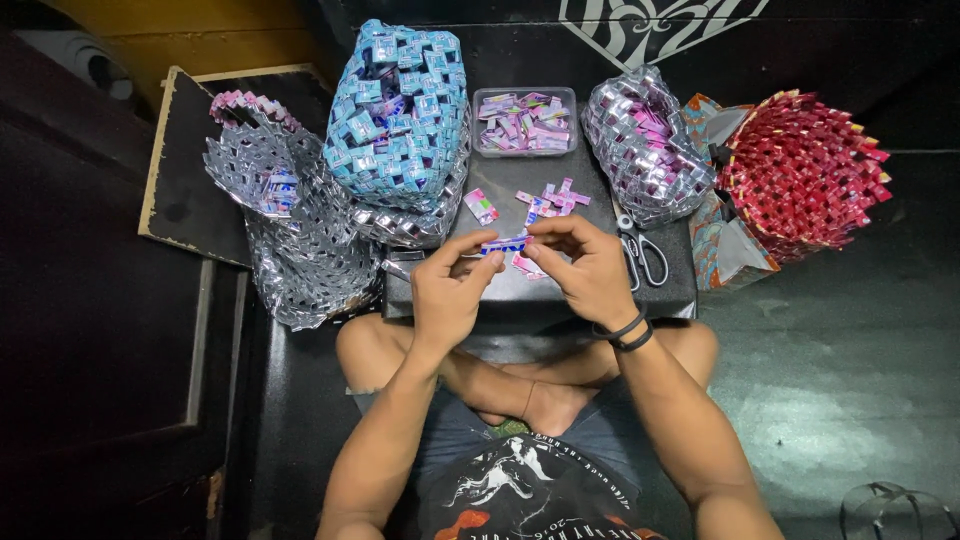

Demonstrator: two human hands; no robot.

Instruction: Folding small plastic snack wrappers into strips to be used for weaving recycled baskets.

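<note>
Folded wrapper strip: a small blue, white and pink folded wrapper strip (505, 243) held between both hands above the middle of the low black table (560, 290).
Left hand: the left hand (452, 285) has thumb and forefinger pinched together on the left end of the strip; the other fingers curl under.
Right hand: the right hand (585, 268) pinches the right end with its fingertips; two black bands (625, 334) circle its wrist.
Loose folded pieces: a scatter of pink and blue folded pieces (550, 198) lies on the table just beyond the hands, with one single piece (481, 206) to their left and another pink piece (525, 265) under the hands.
Clear tub: a clear plastic tub (524, 122) full of more folded pieces sits at the far edge of the table.
Scissors: a pair of scissors (640, 250) lies just right of the right hand, handles toward the near side.
Blue woven bag: a woven blue bag (400, 110) stands far left of the tub.
Silver woven piece: a silver woven basket with a pink handle (275, 200) lies left of the table.
Silver and pink bag: a silver woven bag (645, 145) sits right of the tub.
Red woven bag: a red woven bag (805, 170) lies at the far right, on the floor.
Person: sits cross-legged at the near side of the table.
</note>
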